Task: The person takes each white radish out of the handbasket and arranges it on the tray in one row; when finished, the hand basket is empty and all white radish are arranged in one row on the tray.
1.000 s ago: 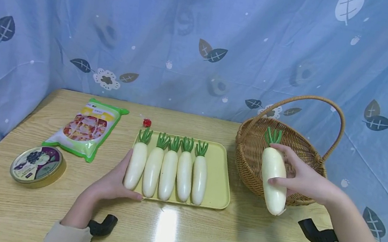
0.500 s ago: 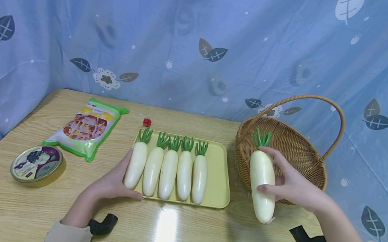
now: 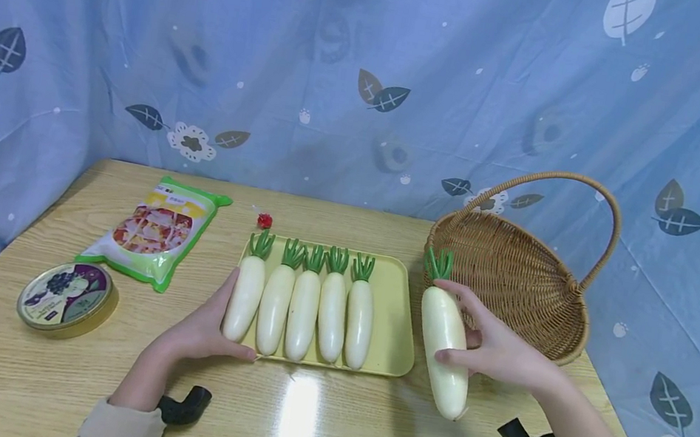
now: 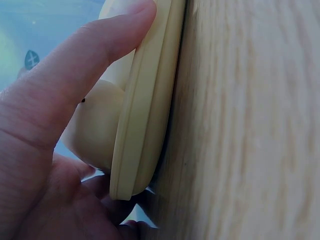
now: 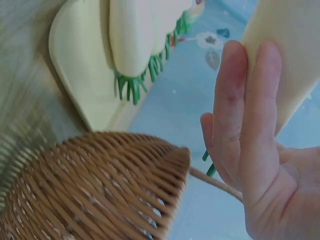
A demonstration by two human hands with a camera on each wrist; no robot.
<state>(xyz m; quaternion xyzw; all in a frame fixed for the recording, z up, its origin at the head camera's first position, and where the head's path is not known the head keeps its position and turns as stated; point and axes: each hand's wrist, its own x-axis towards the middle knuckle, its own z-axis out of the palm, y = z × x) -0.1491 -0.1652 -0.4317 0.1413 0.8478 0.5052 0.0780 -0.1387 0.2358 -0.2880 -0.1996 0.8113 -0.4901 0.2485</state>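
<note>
A white radish (image 3: 441,358) with a green leafy top is gripped by my right hand (image 3: 495,351), raised in front of the wicker basket and just right of the yellow tray (image 3: 392,321). Its leafy end points away, its root tip toward me. Several more white radishes (image 3: 303,316) lie side by side on the tray, leaves toward the back; bare tray shows at the right. My left hand (image 3: 200,328) holds the tray's near left corner. In the left wrist view the thumb of that hand (image 4: 75,70) lies on the tray's rim (image 4: 142,115); its other fingers are partly hidden.
The wicker basket (image 3: 509,278) with a tall arched handle (image 3: 612,218) leans tilted at the right. A green-edged food bag (image 3: 160,233) and a round tin (image 3: 68,298) stand left. A small red item (image 3: 264,221) lies behind the tray. Blue curtain (image 3: 345,61) hangs behind.
My right hand has carried the radish left and toward me, from over the basket to beside the tray. The left hand, the tray and its radishes have stayed put.
</note>
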